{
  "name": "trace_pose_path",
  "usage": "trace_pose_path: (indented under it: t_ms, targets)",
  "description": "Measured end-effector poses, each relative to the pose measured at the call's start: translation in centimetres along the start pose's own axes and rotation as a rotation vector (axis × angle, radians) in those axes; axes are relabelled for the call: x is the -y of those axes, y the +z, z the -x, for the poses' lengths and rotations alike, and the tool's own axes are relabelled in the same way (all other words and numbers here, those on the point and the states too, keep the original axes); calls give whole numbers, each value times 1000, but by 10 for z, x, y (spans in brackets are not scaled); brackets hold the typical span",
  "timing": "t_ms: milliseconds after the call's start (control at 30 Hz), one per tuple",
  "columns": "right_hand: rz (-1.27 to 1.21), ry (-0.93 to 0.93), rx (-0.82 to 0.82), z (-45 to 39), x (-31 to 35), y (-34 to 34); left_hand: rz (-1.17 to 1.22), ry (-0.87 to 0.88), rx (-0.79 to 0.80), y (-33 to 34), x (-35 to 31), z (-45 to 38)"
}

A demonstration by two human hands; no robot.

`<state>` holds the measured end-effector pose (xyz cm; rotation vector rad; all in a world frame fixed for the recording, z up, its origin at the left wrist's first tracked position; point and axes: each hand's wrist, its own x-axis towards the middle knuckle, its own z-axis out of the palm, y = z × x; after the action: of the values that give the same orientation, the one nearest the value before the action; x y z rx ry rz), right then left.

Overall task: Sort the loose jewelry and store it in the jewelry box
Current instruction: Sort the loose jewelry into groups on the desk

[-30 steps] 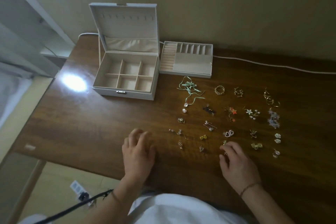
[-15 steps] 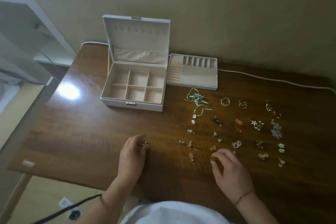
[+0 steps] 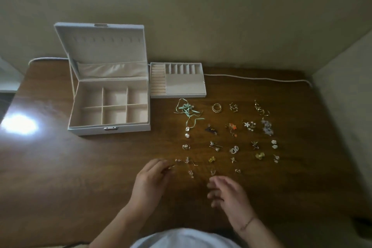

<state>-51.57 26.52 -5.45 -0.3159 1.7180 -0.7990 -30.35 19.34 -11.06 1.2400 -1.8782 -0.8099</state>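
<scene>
Barely started: the jewelry box (image 3: 109,104) sat open with empty compartments, and the loose jewelry (image 3: 227,137) was all still laid out on the table (image 3: 80,167). Left hand (image 3: 150,181) seemingly pinched a small piece, right hand (image 3: 229,195) hung relaxed, empty.

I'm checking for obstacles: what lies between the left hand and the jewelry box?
Head view: only bare tabletop lies between the left hand and the jewelry box.
</scene>
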Motion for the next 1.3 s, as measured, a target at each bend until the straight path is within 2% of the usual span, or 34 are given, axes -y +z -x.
trace_pose_path:
  t_ms: [67,167,233,333,433,467,567,600,667,800,1067,1200,1300]
  targets:
    - [-532,196,97,0,4,0,88,192,110,29,-31,-13]
    - [-926,246,129,-2,6,-13,126,407,290,73,-59,-24]
    - [-1036,227,137,-7,3,-27,105,497,353,96,-70,-28]
    - [-1008,212,133,-17,-3,-53,45,595,430,120,-81,-27]
    - [-702,165,22,-33,-15,-76,36,531,453,134,-83,-24]
    - [-464,107,-58,-38,-17,-86,0,489,441,139,-82,-23]
    - [562,-167,-274,-51,-11,-117,-213,387,396,154,-74,-23]
    - [753,-270,-313,-56,-8,-126,-267,372,393,159,-73,-24]
    - [951,-372,-311,-67,-6,-137,-349,362,404,169,-74,-27]
    - [1130,-421,-257,-83,4,-147,-447,325,418,185,-74,-31]
    - [1217,-431,-125,-88,13,-156,-539,310,515,186,-78,-32]
    - [1257,-503,-188,-78,17,-159,-545,302,547,176,-84,-29]
    - [1265,-523,-190,-76,27,-156,-452,263,466,163,-86,-30]
